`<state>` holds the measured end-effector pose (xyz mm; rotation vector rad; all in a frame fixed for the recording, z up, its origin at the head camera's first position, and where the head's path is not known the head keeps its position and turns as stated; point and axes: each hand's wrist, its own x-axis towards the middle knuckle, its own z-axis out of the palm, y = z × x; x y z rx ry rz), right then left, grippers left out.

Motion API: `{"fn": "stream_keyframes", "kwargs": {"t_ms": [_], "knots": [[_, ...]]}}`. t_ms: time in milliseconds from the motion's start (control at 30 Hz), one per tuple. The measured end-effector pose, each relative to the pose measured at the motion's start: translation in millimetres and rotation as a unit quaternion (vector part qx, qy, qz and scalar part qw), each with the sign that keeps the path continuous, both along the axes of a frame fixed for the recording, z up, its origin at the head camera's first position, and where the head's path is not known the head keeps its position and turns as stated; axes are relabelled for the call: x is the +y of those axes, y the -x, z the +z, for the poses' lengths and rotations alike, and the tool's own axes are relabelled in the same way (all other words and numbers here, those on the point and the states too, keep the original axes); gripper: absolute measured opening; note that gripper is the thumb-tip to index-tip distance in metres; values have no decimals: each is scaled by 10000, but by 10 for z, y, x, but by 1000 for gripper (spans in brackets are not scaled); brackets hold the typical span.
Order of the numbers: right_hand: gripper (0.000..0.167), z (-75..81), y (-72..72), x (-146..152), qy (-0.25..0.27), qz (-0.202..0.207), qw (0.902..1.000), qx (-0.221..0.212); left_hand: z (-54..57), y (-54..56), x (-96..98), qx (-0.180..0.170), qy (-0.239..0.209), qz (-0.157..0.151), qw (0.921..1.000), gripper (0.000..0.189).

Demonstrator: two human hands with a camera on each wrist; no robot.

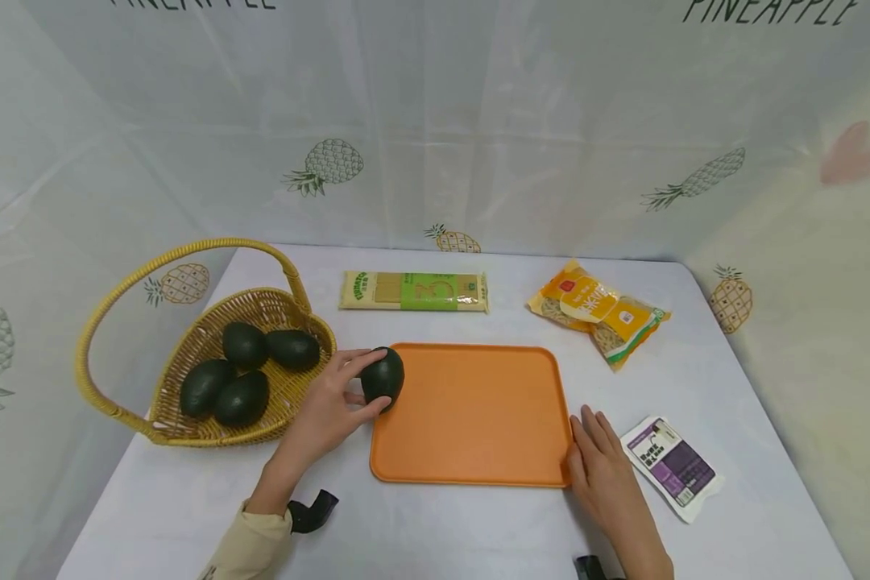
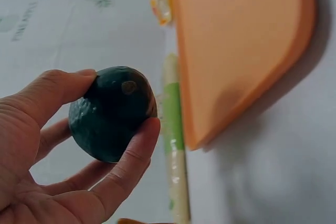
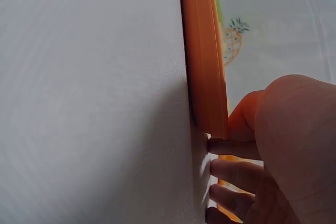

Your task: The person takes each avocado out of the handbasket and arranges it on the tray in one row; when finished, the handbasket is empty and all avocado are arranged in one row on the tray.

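Note:
My left hand (image 1: 331, 400) grips a dark green avocado (image 1: 382, 376) between thumb and fingers. In the head view the avocado overlaps the left edge of an orange tray (image 1: 471, 415); the left wrist view shows the avocado (image 2: 107, 116) raised, its stem scar visible. My right hand (image 1: 607, 475) rests at the tray's lower right edge, fingers extended. The right wrist view has its thumb against the tray rim (image 3: 207, 66) and the fingertips down on the table beside it. Several more avocados (image 1: 242, 399) lie in a yellow wicker basket (image 1: 290, 403) left of my left hand.
Behind the tray lies a flat pack of noodles (image 1: 428, 292). A yellow-orange food bag (image 1: 600, 310) is at the back right. A white and purple packet (image 1: 673, 467) lies right of my right hand. The basket's tall handle (image 1: 90, 338) arches up and leans left.

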<state>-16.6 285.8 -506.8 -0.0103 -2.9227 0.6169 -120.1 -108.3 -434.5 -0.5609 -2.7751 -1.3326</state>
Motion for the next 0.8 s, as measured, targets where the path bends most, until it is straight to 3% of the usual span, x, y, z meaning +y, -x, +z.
{"fn": "stream_keyframes", "kwargs": {"t_ms": [133,333,533,800], "knots": [[45,2,-7,-12,-1,-16,9999,123,-103,24,42,-166,146,43,9997,68],[45,12,-3,-15,22,-34,10000,49,-204,54,92,-19,358,1,9994,64],[47,14,7,-7,64,-61,9995,-304,-253,67,161,-70,713,89,9974,61],[46,4,-1,-10,64,-89,9999,-121,-307,84,298,8,969,172,9951,59]]}}
